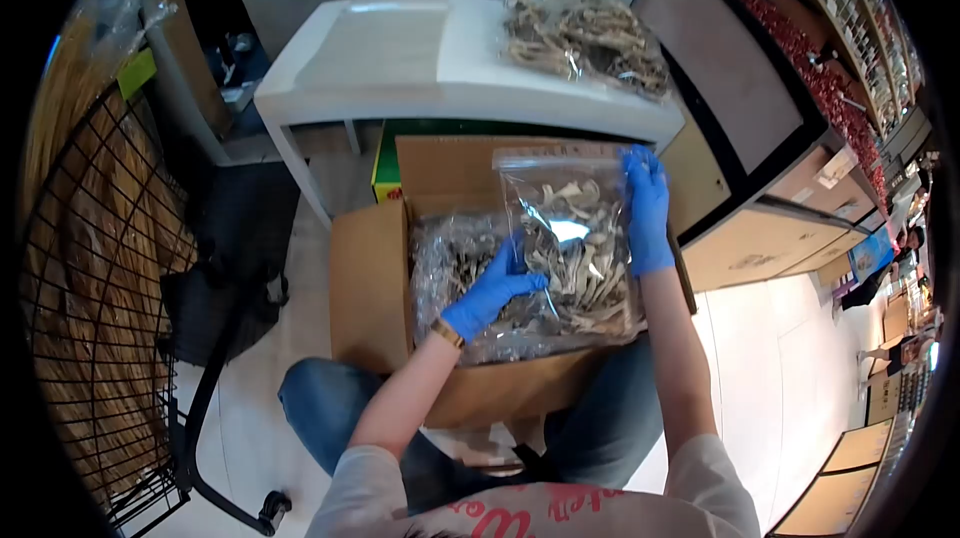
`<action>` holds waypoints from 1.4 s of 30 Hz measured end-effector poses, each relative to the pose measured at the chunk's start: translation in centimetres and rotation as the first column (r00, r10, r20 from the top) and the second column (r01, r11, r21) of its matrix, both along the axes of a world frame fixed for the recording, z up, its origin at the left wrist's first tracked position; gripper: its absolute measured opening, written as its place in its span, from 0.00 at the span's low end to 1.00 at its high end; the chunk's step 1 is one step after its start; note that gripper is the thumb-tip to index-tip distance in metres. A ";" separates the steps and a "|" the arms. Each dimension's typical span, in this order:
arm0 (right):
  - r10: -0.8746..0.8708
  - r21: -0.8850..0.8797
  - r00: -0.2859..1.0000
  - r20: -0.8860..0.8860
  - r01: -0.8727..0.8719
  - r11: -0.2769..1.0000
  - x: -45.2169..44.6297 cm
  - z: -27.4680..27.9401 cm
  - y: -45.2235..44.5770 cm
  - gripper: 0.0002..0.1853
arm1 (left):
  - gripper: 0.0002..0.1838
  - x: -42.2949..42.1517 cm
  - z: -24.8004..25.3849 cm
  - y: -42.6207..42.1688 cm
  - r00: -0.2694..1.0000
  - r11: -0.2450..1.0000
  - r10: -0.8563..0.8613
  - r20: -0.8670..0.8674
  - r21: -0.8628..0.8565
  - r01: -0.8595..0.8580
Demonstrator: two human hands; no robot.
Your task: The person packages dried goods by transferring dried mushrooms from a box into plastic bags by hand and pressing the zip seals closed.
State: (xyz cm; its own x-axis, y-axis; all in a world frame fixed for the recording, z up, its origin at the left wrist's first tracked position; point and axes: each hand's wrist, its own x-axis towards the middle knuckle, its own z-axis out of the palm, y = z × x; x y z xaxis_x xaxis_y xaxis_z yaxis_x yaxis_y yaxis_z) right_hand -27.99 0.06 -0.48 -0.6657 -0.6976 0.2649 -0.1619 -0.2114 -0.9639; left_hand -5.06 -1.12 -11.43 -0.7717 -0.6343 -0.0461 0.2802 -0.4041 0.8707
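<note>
Lighting is bright overall, with hard white glare on the clear bag [590,273] between left hand [488,295] and right hand [647,213], and fisheye bending and blackened corners farthest from both.

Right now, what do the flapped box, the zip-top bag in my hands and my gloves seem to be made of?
The flapped box: matte brown cardboard, judging by its stiff, folded-out flaps. The zip-top bag: clear, glossy plastic, see-through with bright glare. The gloves: smooth-looking blue rubbery material, probably nitrile by the colour and close fit, though latex or vinyl is possible.
</note>
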 end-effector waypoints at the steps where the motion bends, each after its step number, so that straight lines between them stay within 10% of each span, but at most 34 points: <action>1: -0.023 0.073 0.966 -0.259 0.043 0.996 -0.1 0.1 0.6 0.33 | 0.47 0.1 0.1 -0.3 0.998 0.996 -0.040 -0.056 0.072 0.044; 5: 0.096 0.108 0.541 -0.835 -0.009 0.994 6.4 4.2 7.3 0.50 | 0.43 0.3 1.1 -1.1 0.996 0.988 0.087 -0.008 0.127 -0.086; 8: 0.139 0.159 0.338 -0.931 0.032 0.987 8.4 3.7 11.8 0.54 | 0.40 1.3 2.4 -1.7 0.974 0.941 0.213 -0.080 0.285 -0.183; 10: 0.136 0.120 0.682 -0.719 -0.071 0.990 8.1 1.9 13.5 0.56 | 0.39 2.2 1.6 -3.1 0.962 0.942 0.237 -0.135 0.275 -0.193; 12: 0.233 -0.055 0.965 -0.119 -0.241 0.969 7.8 -1.6 14.3 0.52 | 0.36 2.5 1.8 -3.7 0.913 0.932 0.310 -0.265 0.273 -0.237; 15: 0.305 0.192 0.913 0.272 -0.362 0.912 9.6 -6.6 15.9 0.40 | 0.36 2.2 4.5 -2.4 0.859 0.921 0.343 -0.381 0.318 -0.227; 18: 0.430 -0.227 0.891 0.146 -0.393 0.891 12.0 -10.3 12.7 0.37 | 0.40 1.4 4.6 -1.2 0.875 0.960 0.254 -0.413 0.219 -0.175; 20: 0.241 -0.258 0.790 0.563 -0.109 0.960 12.5 -7.6 10.8 0.32 | 0.39 1.5 3.9 -0.5 0.938 0.984 0.177 -0.297 0.024 -0.178; 23: 0.259 -0.428 0.789 0.558 0.006 0.904 12.3 0.0 8.9 0.28 | 0.42 2.6 6.7 -0.8 0.959 0.967 0.142 -0.246 -0.174 -0.188; 28: -0.090 -0.491 0.994 0.069 0.112 0.864 3.9 9.2 5.6 0.27 | 0.42 5.0 10.7 -1.5 0.961 0.948 0.135 -0.242 -0.252 -0.197; 33: -0.070 -0.566 0.960 -0.272 -0.101 0.818 -5.3 17.6 -4.3 0.28 | 0.45 4.4 9.2 -1.9 0.964 0.917 0.173 -0.202 -0.324 -0.232; 39: -0.346 -0.443 0.532 -0.773 -0.061 0.895 -14.3 15.1 -15.1 0.39 | 0.41 3.9 7.8 -1.8 0.997 0.922 0.032 -0.068 -0.383 -0.056; 42: -0.424 -0.352 0.282 -0.861 0.274 0.895 -16.8 11.9 -18.4 0.39 | 0.41 3.5 7.6 -2.1 0.999 0.945 -0.030 0.041 -0.326 0.042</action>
